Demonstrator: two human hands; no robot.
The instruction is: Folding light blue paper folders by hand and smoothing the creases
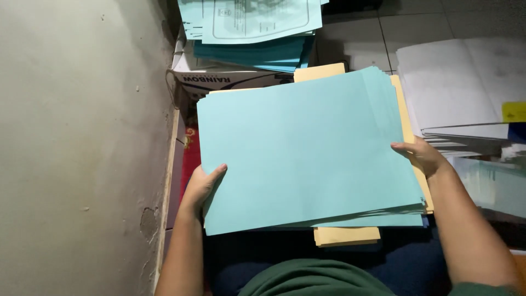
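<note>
At centre frame I see my left hand (204,183) and right hand (421,155) clasping opposite edges of a stack of light blue sheets (307,148) (yellow sheets (346,235) peek beneath), with printed blue papers (257,22) at top.

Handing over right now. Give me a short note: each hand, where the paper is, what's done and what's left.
Left hand: grips the left edge of the light blue paper stack.
Right hand: grips its right edge.
The stack is held over the lap, with cream sheets under it, sticking out at top, right and bottom.
Done: blue sheets gathered but fanned, edges uneven.
Left: squaring the edges, it seems.
Printed blue sheets sit on a box ahead; white paper lies right.
</note>
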